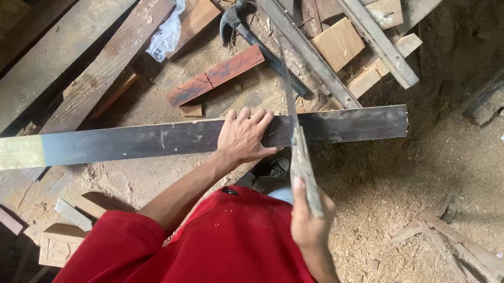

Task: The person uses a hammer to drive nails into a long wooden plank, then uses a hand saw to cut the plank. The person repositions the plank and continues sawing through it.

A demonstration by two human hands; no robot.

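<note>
A long dark plank point(148, 140) with a pale yellowish end lies across the view from lower left to upper right. My left hand point(245, 135) presses flat on it, fingers spread, near its middle. My right hand point(309, 217) grips the wooden handle of a handsaw point(294, 135). The saw's thin blade crosses the plank just right of my left hand. A red shirt fills the bottom of the view.
A claw hammer point(244, 29) lies on the sawdust floor beyond the plank, beside a reddish wood offcut point(217, 75) and several small blocks. Long boards lean at the left, thin strips lie at the right. A white plastic scrap point(166, 33) sits by a board.
</note>
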